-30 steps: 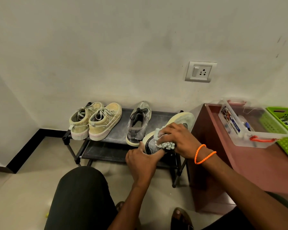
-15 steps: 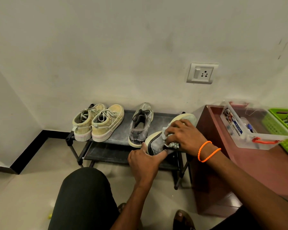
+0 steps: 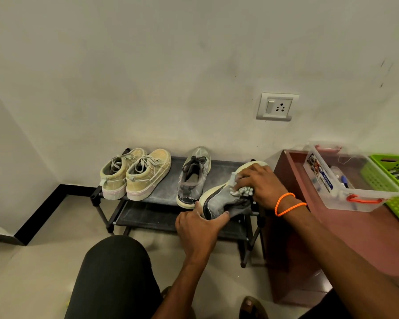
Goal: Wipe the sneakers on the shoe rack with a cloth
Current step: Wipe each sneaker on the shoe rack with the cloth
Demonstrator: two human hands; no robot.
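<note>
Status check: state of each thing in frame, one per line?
Left hand: grips heel of grey sneaker.
Right hand: presses cloth on the sneaker.
Grey sneaker: tilted on its side, held over rack edge.
Cloth: bunched under the fingers.
Second grey sneaker: upright on rack, laced.
Beige pair: upright, side by side.
Clear box: lidless, items inside.
Wall socket: nothing plugged in.

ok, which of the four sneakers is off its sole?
The grey sneaker at the rack's right end: tipped on its side, left hand gripping its heel. The other three stand flat.
</note>
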